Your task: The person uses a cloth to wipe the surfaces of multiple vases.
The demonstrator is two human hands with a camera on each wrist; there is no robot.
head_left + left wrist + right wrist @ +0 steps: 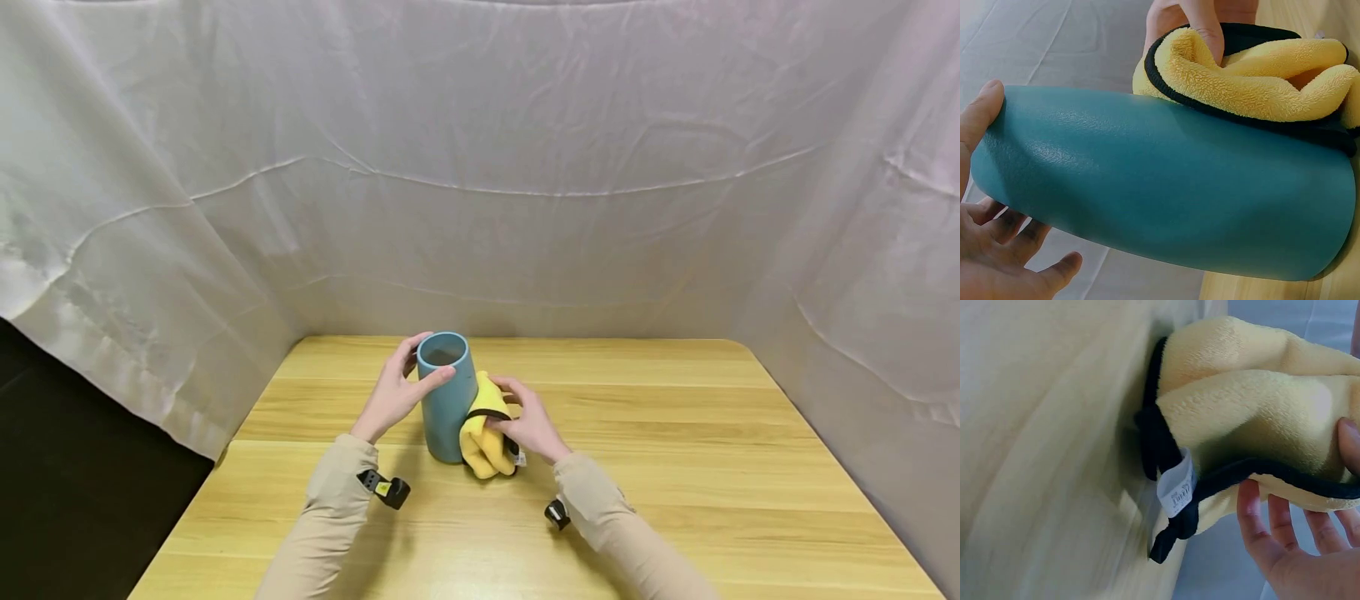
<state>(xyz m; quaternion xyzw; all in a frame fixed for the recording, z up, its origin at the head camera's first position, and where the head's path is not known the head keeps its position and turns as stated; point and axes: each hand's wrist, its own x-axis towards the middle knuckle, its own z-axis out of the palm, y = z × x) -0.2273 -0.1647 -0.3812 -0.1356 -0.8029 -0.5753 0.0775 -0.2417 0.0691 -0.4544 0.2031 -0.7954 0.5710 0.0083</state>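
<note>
A tall blue-green vase (447, 417) stands on the wooden table, its round mouth facing up. My left hand (392, 396) grips it near the top, with the thumb at the near side of the rim and the fingers round the left and far side. Against the vase's right side lies a bunched yellow towel (487, 450) with black edging. My right hand (534, 427) holds this towel, thumb on its near face and fingers behind. In the right wrist view a small white tag (1177, 485) hangs from the black edging, near the tabletop.
Pale wooden tabletop (675, 467) lies under both forearms. Grey-white fabric (510, 233) hangs behind the table and along both sides. A dark area (75, 467) shows at the lower left, beyond the table's edge. Small black cameras (392, 492) sit at both wrists.
</note>
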